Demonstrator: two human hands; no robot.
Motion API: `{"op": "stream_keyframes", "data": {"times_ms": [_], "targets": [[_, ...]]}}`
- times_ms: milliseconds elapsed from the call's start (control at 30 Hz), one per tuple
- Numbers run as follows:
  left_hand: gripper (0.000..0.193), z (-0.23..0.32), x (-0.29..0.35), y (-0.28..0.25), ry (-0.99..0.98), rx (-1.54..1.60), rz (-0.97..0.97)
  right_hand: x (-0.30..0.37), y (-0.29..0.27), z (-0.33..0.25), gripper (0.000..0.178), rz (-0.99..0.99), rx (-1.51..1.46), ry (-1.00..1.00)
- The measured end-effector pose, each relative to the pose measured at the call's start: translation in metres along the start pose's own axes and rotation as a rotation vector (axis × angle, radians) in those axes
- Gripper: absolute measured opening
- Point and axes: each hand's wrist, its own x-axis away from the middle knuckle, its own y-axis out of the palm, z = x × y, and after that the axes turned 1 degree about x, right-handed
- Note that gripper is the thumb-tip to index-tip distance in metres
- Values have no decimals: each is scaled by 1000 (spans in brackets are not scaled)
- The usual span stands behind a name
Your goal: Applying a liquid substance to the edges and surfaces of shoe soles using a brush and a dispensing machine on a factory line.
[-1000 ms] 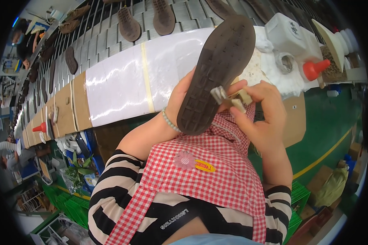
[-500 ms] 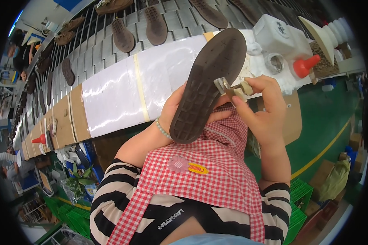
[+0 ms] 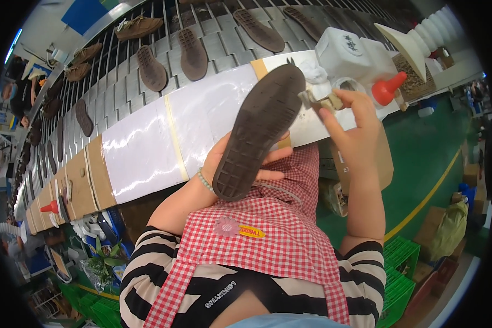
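A dark brown shoe sole (image 3: 259, 131) lies tilted across my left hand (image 3: 215, 156), its gridded heel end toward me and the toe end pointing away to the right. The fingers of that hand wrap beneath it and show past its right edge; a beaded bracelet circles the wrist. In a pinch between thumb and fingers, my right hand (image 3: 359, 136) holds what looks like a small, glue-stained flat brush (image 3: 323, 101). The brush's pale tip is just beside the right edge of the sole, near its toe part. Whether they touch I cannot tell.
Beyond the covered bench (image 3: 142, 156) runs a slatted metal conveyor (image 3: 224, 57) carrying several soles and shoes. White plastic jugs (image 3: 341, 52), a red-capped bottle (image 3: 388, 87) and a white funnel-shaped hood (image 3: 402, 46) stand at right. Green crates (image 3: 402, 251) sit on the floor.
The brush has moved off the sole's face to beside its right edge. The sole has shifted a little left and nearer to me; the whole view has also shifted slightly.
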Motion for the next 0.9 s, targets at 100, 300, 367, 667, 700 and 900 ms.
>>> {"op": "stream_keyframes", "data": {"times_ms": [100,300,367,667,700,900], "targets": [[65,21,-9,-10,126,-138,37,-14,-14,28,40,166,198,-65],[57,81,-4,-21,686,-379,-23,-16,-26,95,36,118,387,160],[56,92,3,-26,692,-233,9,-16,-24,111,35,46,502,-1],[72,64,57,-30,370,-103,279,-15,5,137,36,-39,591,-44],[75,60,60,-30,275,-186,255,-16,7,137,36,-78,588,-46],[77,44,52,-34,270,51,204,-16,-11,150,35,-41,505,70]]}}
